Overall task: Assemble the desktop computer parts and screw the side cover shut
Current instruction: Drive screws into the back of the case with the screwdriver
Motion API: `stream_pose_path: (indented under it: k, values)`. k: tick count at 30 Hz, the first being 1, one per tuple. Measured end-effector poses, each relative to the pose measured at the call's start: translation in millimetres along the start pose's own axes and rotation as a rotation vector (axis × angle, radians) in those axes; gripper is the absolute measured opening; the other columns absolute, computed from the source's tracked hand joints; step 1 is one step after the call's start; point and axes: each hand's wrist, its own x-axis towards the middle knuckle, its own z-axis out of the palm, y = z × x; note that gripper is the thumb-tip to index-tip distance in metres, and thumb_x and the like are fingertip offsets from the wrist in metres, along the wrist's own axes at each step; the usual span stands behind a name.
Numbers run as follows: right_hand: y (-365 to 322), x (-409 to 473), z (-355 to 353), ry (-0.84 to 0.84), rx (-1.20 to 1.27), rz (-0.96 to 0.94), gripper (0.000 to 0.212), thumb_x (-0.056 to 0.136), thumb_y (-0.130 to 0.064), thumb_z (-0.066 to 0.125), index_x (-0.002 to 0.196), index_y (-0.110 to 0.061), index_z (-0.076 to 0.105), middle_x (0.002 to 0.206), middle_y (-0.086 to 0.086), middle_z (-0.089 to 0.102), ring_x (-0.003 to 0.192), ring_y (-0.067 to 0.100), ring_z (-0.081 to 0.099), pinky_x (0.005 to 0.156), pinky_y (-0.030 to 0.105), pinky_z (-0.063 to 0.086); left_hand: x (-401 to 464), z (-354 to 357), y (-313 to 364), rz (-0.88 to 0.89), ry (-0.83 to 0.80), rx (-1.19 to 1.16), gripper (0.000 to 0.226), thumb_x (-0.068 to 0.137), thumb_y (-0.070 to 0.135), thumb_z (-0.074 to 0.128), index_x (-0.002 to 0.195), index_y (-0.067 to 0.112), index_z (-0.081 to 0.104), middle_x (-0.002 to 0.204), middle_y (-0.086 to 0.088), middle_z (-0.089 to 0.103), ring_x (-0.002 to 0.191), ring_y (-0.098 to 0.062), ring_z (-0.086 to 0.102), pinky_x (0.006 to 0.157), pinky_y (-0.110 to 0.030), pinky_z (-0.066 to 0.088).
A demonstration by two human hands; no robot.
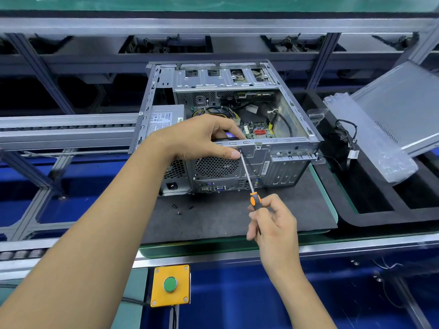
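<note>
Computer case [228, 129] was seen lying on its side on a dark mat [237, 217] on the tabletop, open side up, rear panel toward the person. Side cover [403, 103] was noted off the case, propped well apart to the right, partly over a plastic bag [370, 143].

Screwdriver [248, 176] was held in the right hand [273, 224], fingers curled round the orange-and-black handle. Its long axis ran up and slightly left from that grip; the tip was set at a screw point on the upper edge of the rear panel, just beside the fan grille [216, 166].

Left hand [202, 138] was the nearer hand to the tip. It was laid over the case rim, the thumb pressed on the rear panel touching the shaft near the tip, the fingers curled over a dark part with a purple-lit ring inside the case; what that part was could not be told.

Three loose screws [181, 208] lay on the mat, near the rear panel and left of the right hand.

Judgement: a rear-panel screw was being driven, probably to fix an internal part; the cover step was not yet begun.
</note>
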Motion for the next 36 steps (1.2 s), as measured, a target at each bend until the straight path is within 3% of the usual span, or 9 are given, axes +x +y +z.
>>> stream_pose_path:
  k: [4, 7, 12, 21, 25, 27, 29, 32, 36]
  values:
    - [-2, -1, -1, 0.004, -0.029, -0.011, 0.012, 0.081, -0.016, 0.051, 0.071, -0.022, 0.057, 0.044, 0.006, 0.050, 0.064, 0.012, 0.057, 0.070, 0.038, 0.040, 1, 1, -3, 0.012, -0.011, -0.052, 0.037, 0.085, 0.038, 0.081, 0.120, 0.035, 0.069, 0.122, 0.006, 0.072, 0.118, -0.007, 0.065, 0.110, -0.033, 0.046]
    - [-5, -2, -2, 0.012, -0.061, -0.014, 0.020, 0.086, -0.011, 0.049, 0.072, -0.023, 0.057, 0.043, 0.004, 0.050, 0.058, 0.012, 0.052, 0.070, 0.037, 0.037, 1, 1, -4, 0.027, 0.001, -0.056, 0.036, 0.085, 0.037, 0.081, 0.119, 0.036, 0.069, 0.125, 0.013, 0.069, 0.120, 0.003, 0.061, 0.108, -0.027, 0.044]
    - [-11, -5, -2, 0.031, -0.105, -0.001, 0.032, 0.093, -0.003, 0.050, 0.068, -0.023, 0.055, 0.042, 0.005, 0.051, 0.052, 0.012, 0.047, 0.063, 0.031, 0.035, 1, 2, -4, 0.036, 0.018, -0.009, 0.035, 0.087, 0.039, 0.080, 0.120, 0.038, 0.068, 0.126, 0.016, 0.068, 0.121, 0.006, 0.059, 0.114, -0.036, 0.042]
    - [-22, -12, 1, 0.081, -0.251, -0.052, 0.027, 0.093, -0.011, 0.052, 0.068, -0.021, 0.046, 0.041, 0.002, 0.047, 0.044, 0.012, 0.042, 0.045, 0.017, 0.033, 0, 3, -5, 0.039, 0.058, 0.109, 0.038, 0.086, 0.051, 0.075, 0.122, 0.046, 0.064, 0.133, 0.023, 0.062, 0.128, 0.009, 0.052, 0.114, -0.041, 0.042]
    - [-31, -14, 3, 0.096, -0.284, -0.023, 0.019, 0.094, -0.012, 0.052, 0.077, -0.020, 0.049, 0.041, 0.002, 0.049, 0.043, 0.013, 0.042, 0.045, 0.022, 0.037, -1, 4, -5, 0.042, 0.067, 0.181, 0.040, 0.088, 0.054, 0.072, 0.125, 0.046, 0.060, 0.134, 0.025, 0.061, 0.130, 0.006, 0.051, 0.110, -0.041, 0.044]
    - [-37, -17, 4, 0.108, -0.295, -0.011, 0.013, 0.093, -0.013, 0.052, 0.082, -0.019, 0.049, 0.042, 0.003, 0.051, 0.044, 0.015, 0.045, 0.053, 0.028, 0.045, -3, 4, -4, 0.042, 0.080, 0.213, 0.042, 0.088, 0.056, 0.071, 0.125, 0.043, 0.056, 0.127, 0.032, 0.060, 0.126, 0.008, 0.052, 0.104, -0.039, 0.048]
    - [-42, -19, 4, 0.121, -0.324, 0.009, 0.010, 0.092, -0.017, 0.053, 0.085, -0.020, 0.046, 0.045, 0.004, 0.054, 0.045, 0.014, 0.047, 0.054, 0.035, 0.043, -4, 4, -3, 0.044, 0.093, 0.221, 0.045, 0.087, 0.057, 0.071, 0.121, 0.036, 0.052, 0.121, 0.035, 0.057, 0.123, 0.007, 0.055, 0.099, -0.039, 0.050]
    - [-51, -22, 4, 0.151, -0.391, 0.031, 0.013, 0.088, -0.022, 0.055, 0.083, -0.022, 0.043, 0.052, 0.003, 0.061, 0.046, 0.011, 0.046, 0.053, 0.034, 0.039, -3, 5, -3, 0.054, 0.104, 0.227, 0.039, 0.086, 0.056, 0.073, 0.115, 0.036, 0.057, 0.125, 0.030, 0.061, 0.120, 0.002, 0.059, 0.101, -0.041, 0.050]
    - [-62, -24, 7, 0.216, -0.444, 0.059, 0.018, 0.087, -0.020, 0.061, 0.078, -0.020, 0.045, 0.060, 0.005, 0.064, 0.057, 0.021, 0.055, 0.057, 0.040, 0.046, -1, 5, -5, 0.052, 0.114, 0.176, 0.037, 0.084, 0.052, 0.077, 0.112, 0.032, 0.062, 0.124, 0.030, 0.062, 0.119, 0.003, 0.060, 0.104, -0.040, 0.050]
